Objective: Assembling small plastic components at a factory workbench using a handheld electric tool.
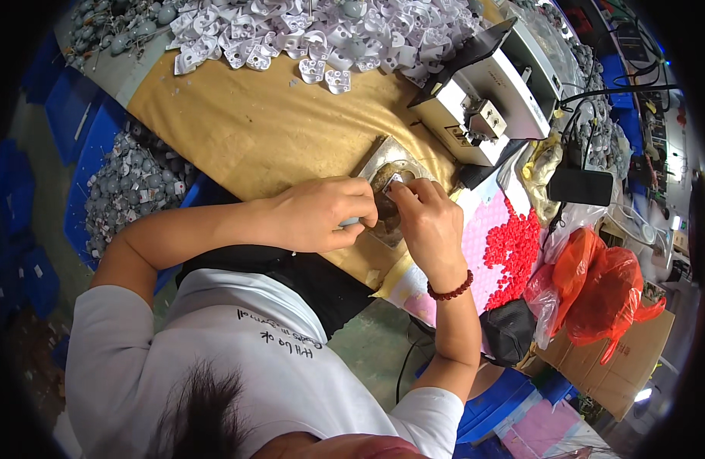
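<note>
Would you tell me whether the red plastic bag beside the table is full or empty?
Cannot tell: the red plastic bag looks crumpled and bulging, but its contents are hidden.

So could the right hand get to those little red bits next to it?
Probably yes. The right hand is pinching a small white piece, but the red bits lie close beside its wrist, with nothing visible between them.

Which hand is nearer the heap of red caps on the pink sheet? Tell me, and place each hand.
Right. The right hand works just beside the red caps, over the metal plate. The left hand lies farther off, on the right hand's far side.
</note>
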Available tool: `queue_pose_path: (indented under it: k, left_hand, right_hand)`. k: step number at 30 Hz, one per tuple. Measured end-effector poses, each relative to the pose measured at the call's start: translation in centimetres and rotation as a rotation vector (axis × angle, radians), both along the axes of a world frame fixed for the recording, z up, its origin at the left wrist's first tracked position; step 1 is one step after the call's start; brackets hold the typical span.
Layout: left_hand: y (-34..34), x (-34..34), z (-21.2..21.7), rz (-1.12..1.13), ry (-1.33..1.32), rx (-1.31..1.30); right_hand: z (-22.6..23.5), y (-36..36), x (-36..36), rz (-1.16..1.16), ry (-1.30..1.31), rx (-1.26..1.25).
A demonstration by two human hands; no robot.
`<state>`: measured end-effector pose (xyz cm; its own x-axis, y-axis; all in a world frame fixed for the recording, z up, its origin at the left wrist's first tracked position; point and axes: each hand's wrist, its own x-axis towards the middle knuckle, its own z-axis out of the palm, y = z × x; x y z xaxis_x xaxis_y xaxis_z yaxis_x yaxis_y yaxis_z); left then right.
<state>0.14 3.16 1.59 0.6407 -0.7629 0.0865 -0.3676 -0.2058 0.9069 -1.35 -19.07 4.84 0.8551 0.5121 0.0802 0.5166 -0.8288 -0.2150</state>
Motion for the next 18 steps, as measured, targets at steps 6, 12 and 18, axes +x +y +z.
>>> queue_pose_path:
  k: [6,12,18]
  left_hand:
    - [1.1,0.9,0.1,0.08,-0.22,0.104]
    - [-2.2,0.0,-0.7,0.223,-0.72,0.294]
    - [-3.3,-0.1,-2.0,0.193,-0.815,0.33]
  right_hand:
    - [0.9,-1.3,-1.1,0.043,0.033,-0.147]
    - [-2.4,-1.2,-3.3,-0.08,-0.069,0.069]
    - [-4.8,-2.3,-5.0,-0.34,-0.081,0.481]
